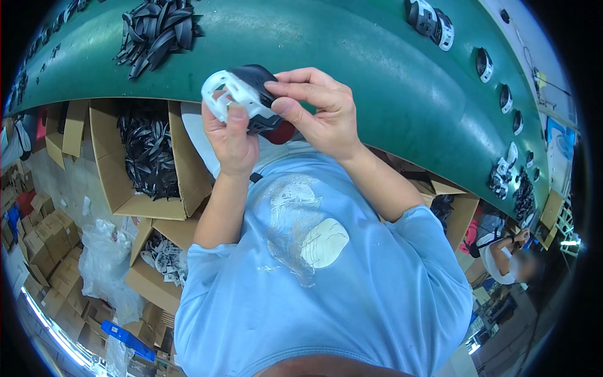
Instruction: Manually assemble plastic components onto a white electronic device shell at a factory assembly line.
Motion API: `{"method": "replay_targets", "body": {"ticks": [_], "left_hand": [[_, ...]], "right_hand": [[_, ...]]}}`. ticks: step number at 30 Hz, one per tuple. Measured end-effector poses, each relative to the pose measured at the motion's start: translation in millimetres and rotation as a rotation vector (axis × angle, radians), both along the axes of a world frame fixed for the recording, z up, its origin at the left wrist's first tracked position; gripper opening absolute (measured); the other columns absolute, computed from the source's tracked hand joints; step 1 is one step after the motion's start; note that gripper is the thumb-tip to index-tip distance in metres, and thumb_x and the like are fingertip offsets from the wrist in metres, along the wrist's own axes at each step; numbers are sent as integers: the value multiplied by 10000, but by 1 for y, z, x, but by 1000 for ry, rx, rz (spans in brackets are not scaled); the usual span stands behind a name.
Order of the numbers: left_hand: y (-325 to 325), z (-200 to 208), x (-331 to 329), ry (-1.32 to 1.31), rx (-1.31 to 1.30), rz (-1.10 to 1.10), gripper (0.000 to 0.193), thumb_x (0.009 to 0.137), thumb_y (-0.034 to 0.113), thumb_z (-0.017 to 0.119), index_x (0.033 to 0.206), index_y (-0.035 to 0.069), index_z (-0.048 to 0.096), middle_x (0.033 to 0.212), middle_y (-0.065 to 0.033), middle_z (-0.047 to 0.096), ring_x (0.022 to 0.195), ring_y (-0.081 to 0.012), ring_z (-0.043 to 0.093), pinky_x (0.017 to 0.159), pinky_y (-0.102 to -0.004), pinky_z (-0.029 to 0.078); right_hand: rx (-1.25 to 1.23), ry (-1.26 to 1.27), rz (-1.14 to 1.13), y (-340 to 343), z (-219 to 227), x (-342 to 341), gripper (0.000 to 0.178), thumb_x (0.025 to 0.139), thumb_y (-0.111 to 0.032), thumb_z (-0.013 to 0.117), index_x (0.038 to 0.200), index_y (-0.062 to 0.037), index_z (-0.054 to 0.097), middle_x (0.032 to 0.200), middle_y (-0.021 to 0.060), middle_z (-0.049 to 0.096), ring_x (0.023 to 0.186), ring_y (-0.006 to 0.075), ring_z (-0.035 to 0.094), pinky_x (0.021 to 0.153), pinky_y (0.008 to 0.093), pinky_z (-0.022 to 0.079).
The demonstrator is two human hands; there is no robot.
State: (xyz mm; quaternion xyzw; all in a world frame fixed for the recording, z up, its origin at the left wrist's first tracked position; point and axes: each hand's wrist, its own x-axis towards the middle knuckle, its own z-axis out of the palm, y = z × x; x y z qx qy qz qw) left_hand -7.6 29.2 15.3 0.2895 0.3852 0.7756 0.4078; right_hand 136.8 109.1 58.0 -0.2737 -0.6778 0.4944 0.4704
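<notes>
- Gripping a white-and-black shell (247,97) at eleven o'clock: left hand (233,139), fingers curled.
- Right hand (326,112) is pinching its black side.
- Black strips (157,36) are lying on the desk (358,56), toward half past ten.

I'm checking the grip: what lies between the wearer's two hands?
In the head view, a curved white-and-black part lies there, touched by both left hand and right hand. A dark red thing below it is too hidden to identify.

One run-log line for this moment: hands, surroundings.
left hand: holding white part | right hand: holding black part | green table: black pile on top | open carton: black pieces inside
</notes>
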Motion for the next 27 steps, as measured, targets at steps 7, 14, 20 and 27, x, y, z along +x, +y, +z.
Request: {"method": "replay_targets", "body": {"ticks": [7,14,20,27], "left_hand": [[6,-4,5,28,-11,79,316,1033,207,571,1301,49,513,1234,-114,636,1115,-204,645,972,-354,525],[12,13,24,-115,-154,106,475,1087,429,437,1399,70,439,1325,-122,580,1218,-237,593,1033,-411,485],[51,3,-27,976,-61,70,802,868,404,766,1462,25,382,1506,-196,396,1301,-308,457,1127,-427,331],[92,-5,-48,1574,-85,-292,693,731,347,860,1326,79,623,1279,-104,645,1100,-322,536,990,-422,419]], "right_hand": [[90,-138,41,1,-1,-1,249,844,-175,818,1061,-53,803,1062,177,730,912,229,725,768,307,575],[238,-224,-7,-2,-13,-6,738,726,-332,910,1330,-16,628,1148,197,708,1044,325,699,902,377,561],[470,-527,18,76,-11,30,690,688,-368,902,1253,-59,655,1245,144,668,1102,343,634,961,423,528],[539,-817,280,110,-28,50,735,733,-395,852,1348,-81,601,1139,129,641,1081,341,581,966,440,494]]}}
